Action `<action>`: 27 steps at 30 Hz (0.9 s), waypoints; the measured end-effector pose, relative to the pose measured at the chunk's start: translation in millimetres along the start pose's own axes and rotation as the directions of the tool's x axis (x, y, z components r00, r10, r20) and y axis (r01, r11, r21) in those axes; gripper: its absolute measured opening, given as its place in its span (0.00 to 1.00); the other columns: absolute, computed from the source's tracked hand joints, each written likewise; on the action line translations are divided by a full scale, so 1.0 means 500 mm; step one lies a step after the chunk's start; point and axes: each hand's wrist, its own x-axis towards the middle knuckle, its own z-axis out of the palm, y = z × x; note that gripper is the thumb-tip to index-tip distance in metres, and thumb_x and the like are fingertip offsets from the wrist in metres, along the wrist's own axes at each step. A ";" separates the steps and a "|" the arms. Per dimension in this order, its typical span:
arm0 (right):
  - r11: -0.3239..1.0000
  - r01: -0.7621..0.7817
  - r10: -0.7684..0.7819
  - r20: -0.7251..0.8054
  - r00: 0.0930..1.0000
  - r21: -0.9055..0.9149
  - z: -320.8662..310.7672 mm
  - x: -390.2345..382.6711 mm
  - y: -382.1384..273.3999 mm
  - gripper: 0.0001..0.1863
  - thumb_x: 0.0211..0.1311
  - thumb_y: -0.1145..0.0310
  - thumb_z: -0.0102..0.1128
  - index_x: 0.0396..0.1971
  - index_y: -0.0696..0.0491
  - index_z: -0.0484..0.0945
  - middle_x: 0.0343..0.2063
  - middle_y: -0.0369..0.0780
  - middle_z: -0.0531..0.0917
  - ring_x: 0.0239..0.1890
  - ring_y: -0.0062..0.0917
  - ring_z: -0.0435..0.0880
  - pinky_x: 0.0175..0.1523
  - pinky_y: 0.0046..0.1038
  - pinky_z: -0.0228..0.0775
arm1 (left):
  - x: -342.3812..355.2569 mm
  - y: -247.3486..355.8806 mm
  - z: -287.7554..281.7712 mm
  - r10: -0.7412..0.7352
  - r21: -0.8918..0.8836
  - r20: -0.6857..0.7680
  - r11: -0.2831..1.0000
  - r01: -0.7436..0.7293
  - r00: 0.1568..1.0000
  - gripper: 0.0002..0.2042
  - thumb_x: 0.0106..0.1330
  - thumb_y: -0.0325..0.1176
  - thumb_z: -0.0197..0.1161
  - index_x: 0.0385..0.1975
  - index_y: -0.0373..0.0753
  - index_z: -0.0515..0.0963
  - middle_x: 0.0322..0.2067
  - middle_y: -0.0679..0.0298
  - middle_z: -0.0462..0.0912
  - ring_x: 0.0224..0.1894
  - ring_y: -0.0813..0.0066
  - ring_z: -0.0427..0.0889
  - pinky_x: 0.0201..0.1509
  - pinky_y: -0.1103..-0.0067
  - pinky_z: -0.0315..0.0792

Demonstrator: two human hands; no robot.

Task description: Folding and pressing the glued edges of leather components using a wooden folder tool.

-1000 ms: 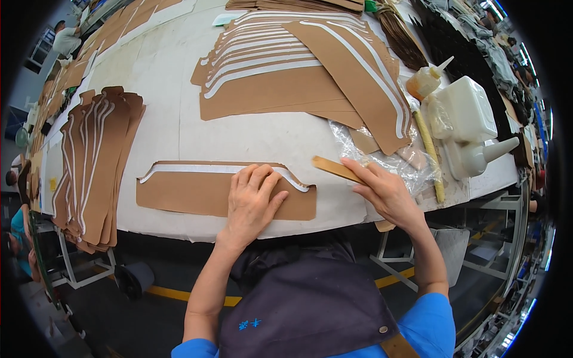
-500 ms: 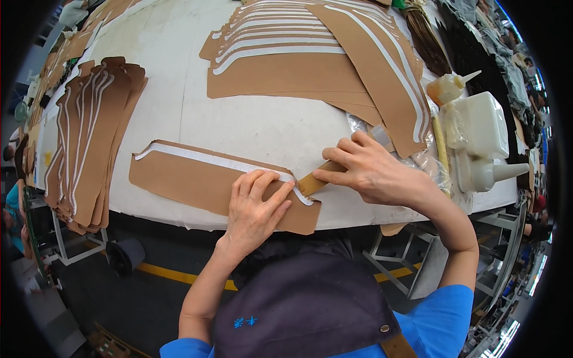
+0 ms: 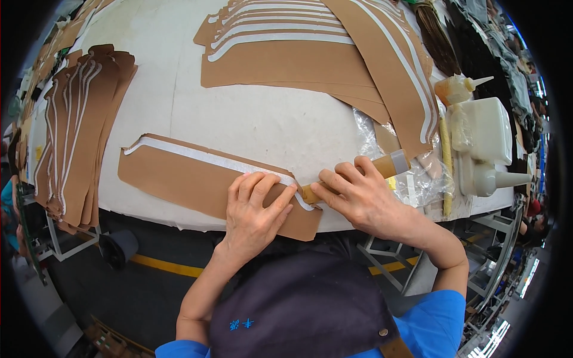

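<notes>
A long brown panel (image 3: 173, 176) with a white strip (image 3: 200, 154) along its far side lies slantwise at the table's near edge. On its right part rests my left hand (image 3: 253, 206), open, the fingers stretched over the panel and the fingertips pressing on the strip. My right hand (image 3: 364, 194) is closed round a tan stick-like tool (image 3: 382, 167) with a pale grey band at its outer end. The tool's inner end touches the panel where the strip bends, right beside my left fingertips. My right fingers partly cover the tool.
Brown panels with white strips are fanned out in a far stack (image 3: 280, 62) and a left stack (image 3: 98, 131). At the right stand a white bottle (image 3: 486, 128), a nozzle bottle (image 3: 483, 179) and a small amber bottle (image 3: 453, 89). Clear plastic (image 3: 421, 179) lies beside the tool.
The tool has turned in my right hand, so its banded end now points out to the right. My right hand has shifted slightly lower. The left hand stays on the panel.
</notes>
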 end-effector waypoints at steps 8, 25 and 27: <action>0.999 0.045 -0.045 -0.061 0.997 0.002 0.009 0.014 0.020 0.22 0.53 0.70 0.66 0.50 0.59 0.79 0.45 0.40 0.76 0.45 0.31 0.76 0.51 0.39 0.67 | -0.004 -0.001 0.007 -0.017 -0.015 -0.015 1.000 0.016 1.000 0.18 0.62 0.34 0.73 0.54 0.44 0.86 0.56 0.61 0.77 0.63 0.56 0.72 0.68 0.56 0.66; 0.983 -0.178 0.182 -0.088 0.979 0.051 0.011 -0.020 -0.050 0.26 0.51 0.71 0.65 0.53 0.62 0.81 0.48 0.44 0.78 0.45 0.36 0.77 0.48 0.41 0.66 | -0.004 -0.009 0.001 0.020 -0.020 0.024 1.000 -0.019 1.000 0.20 0.60 0.34 0.74 0.55 0.49 0.86 0.57 0.60 0.76 0.64 0.56 0.71 0.70 0.55 0.65; 0.982 -0.187 0.189 -0.074 0.979 0.041 0.009 -0.017 -0.051 0.26 0.51 0.71 0.65 0.53 0.62 0.81 0.48 0.44 0.78 0.45 0.36 0.77 0.49 0.41 0.66 | -0.003 -0.008 0.002 0.049 0.029 0.034 0.998 -0.050 0.998 0.22 0.60 0.33 0.74 0.56 0.50 0.86 0.57 0.60 0.75 0.64 0.57 0.71 0.70 0.55 0.65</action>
